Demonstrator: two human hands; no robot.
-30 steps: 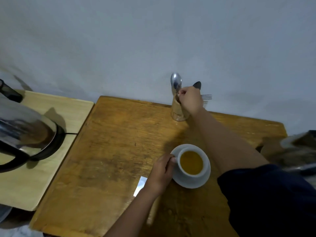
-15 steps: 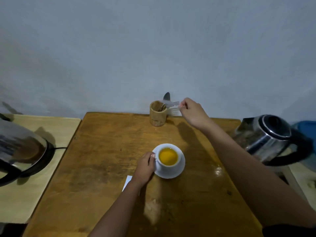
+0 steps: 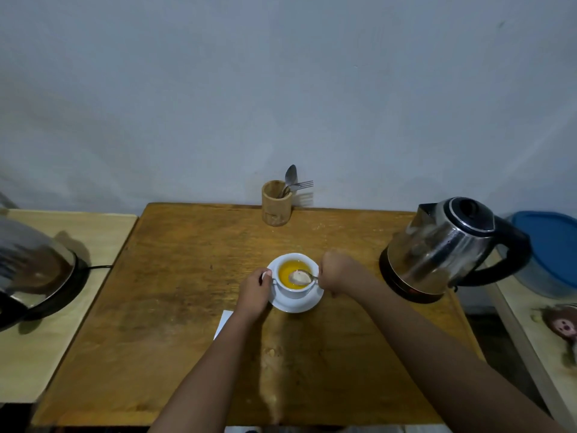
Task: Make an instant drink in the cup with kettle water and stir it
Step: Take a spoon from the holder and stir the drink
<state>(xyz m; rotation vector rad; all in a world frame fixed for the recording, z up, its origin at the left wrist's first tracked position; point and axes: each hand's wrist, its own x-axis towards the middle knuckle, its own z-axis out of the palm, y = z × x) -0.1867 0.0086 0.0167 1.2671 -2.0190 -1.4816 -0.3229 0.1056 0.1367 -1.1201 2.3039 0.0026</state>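
A white cup [image 3: 295, 291] filled with yellow-orange drink stands on a white saucer [image 3: 296, 306] in the middle of the wooden table [image 3: 175, 295]. My left hand [image 3: 254, 292] grips the cup's handle on its left side. My right hand [image 3: 335, 273] is closed on a metal spoon [image 3: 301, 277], whose bowl hangs just over the drink inside the cup's rim. A steel kettle [image 3: 443, 248] with a black handle sits on its base at the table's right side.
A wooden holder [image 3: 276, 203] with a spoon and fork stands at the table's far edge by the wall. A white packet [image 3: 224, 321] peeks out under my left forearm. A second steel kettle [image 3: 31, 270] sits on the left side table. A blue-lidded tub [image 3: 552, 248] is at the right.
My right hand took a spoon from the holder and carried it back over the cup. My left hand stayed on the cup's handle. The camera view shifted right and back.
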